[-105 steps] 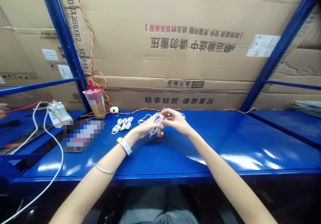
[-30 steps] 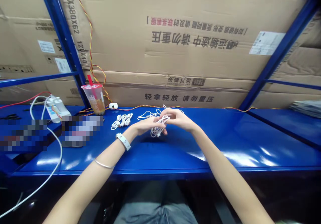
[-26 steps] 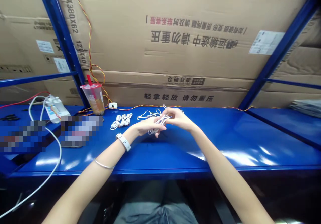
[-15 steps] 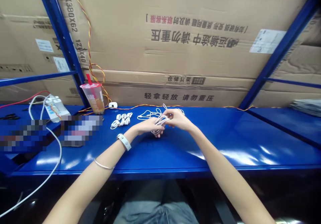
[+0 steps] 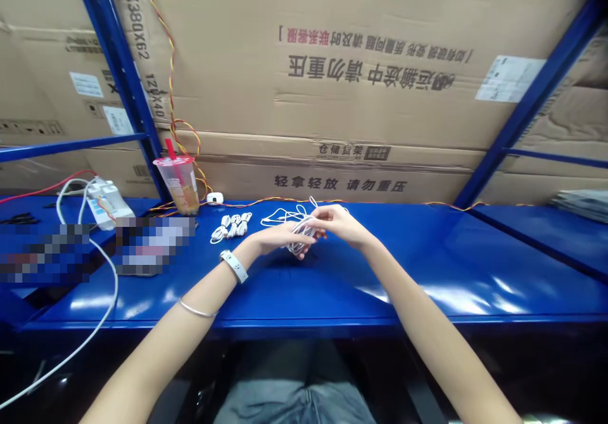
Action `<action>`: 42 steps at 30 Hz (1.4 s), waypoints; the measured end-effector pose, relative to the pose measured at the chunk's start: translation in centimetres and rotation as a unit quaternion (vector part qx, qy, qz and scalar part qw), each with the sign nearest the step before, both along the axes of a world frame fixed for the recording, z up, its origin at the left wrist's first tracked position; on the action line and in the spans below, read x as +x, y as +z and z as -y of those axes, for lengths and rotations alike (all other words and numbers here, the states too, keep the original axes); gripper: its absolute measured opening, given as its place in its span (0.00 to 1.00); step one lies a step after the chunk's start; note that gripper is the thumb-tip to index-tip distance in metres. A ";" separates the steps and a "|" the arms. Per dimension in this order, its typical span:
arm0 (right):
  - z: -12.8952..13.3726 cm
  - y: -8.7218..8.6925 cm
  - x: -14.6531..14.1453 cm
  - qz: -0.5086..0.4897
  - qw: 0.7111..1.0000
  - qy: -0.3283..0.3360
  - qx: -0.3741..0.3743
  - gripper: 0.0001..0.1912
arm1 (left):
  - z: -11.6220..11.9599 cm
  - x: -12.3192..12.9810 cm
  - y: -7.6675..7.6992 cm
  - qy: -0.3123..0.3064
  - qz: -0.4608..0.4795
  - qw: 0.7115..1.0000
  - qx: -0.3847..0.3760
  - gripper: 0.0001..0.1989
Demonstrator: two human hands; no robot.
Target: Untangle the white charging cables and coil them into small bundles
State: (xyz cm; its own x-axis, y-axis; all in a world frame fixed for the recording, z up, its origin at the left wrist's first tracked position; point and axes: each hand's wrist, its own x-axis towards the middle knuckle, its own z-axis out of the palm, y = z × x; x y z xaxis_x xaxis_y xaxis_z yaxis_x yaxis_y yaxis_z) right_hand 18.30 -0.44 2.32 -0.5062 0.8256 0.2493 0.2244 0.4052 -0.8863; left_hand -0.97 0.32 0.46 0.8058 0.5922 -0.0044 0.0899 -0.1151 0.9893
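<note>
A coil of thin, white, plastic-coated cable (image 5: 300, 229) is held just above the shiny blue metal table (image 5: 427, 256), the left hand (image 5: 276, 238) cupping it with its thumb laid across, the right hand's (image 5: 339, 224) fingers pinching its upper edge; the pale plug visible below it a few seconds ago is now out of sight, and the loops look more tightly gathered, suggesting the winding has advanced. Which strand the right fingers grip is hidden. Beyond, a loose tangle of white cable (image 5: 280, 213) is partly covered, and pixelation obscures the flat, rectangular slab (image 5: 154, 246) at left.
</note>
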 end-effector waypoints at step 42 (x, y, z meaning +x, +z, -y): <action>-0.1 -1.5 -1.6 0.132 0.947 -0.205 0.208 0.10 | -0.2 2.1 -1.2 0.156 -0.092 0.922 0.342 0.15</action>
